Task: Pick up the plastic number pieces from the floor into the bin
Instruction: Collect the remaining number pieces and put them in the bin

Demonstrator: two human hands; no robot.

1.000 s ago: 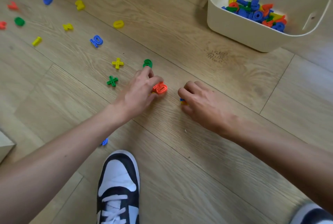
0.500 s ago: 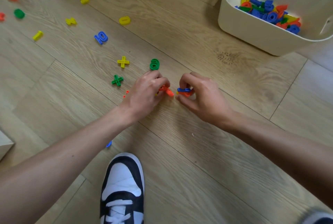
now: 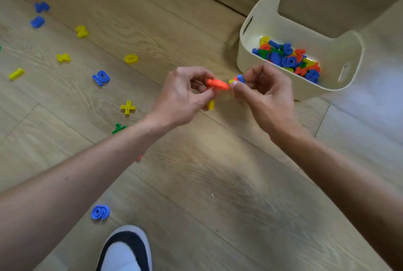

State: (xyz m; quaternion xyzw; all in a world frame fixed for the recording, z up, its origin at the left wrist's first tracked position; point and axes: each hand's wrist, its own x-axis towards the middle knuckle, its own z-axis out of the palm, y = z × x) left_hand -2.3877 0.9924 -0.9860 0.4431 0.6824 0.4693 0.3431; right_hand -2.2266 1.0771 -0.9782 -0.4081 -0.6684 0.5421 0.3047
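Observation:
My left hand (image 3: pixel 183 98) is raised above the floor and pinches an orange piece (image 3: pixel 218 84), with a yellow piece (image 3: pixel 211 104) poking out under its fingers. My right hand (image 3: pixel 265 94) is beside it, fingers closed on a small stack of blue and orange pieces (image 3: pixel 238 78). The cream bin (image 3: pixel 270 20) stands just beyond my right hand and holds several coloured pieces. More pieces lie on the wooden floor to the left: a yellow plus (image 3: pixel 128 107), a green cross (image 3: pixel 118 128), a blue 10 (image 3: pixel 101 77), a yellow 0 (image 3: pixel 131 58).
A blue 9 (image 3: pixel 100 212) lies near my black and white shoe (image 3: pixel 126 249) at the bottom. Further yellow and blue pieces (image 3: pixel 81 31) are scattered at the far left. A small red bit (image 3: pixel 139 157) shows beside my left forearm. A wall runs behind the bin.
Both hands have lifted off the floor with their pieces and moved toward the bin. The view has shifted so the bin sits closer to my hands.

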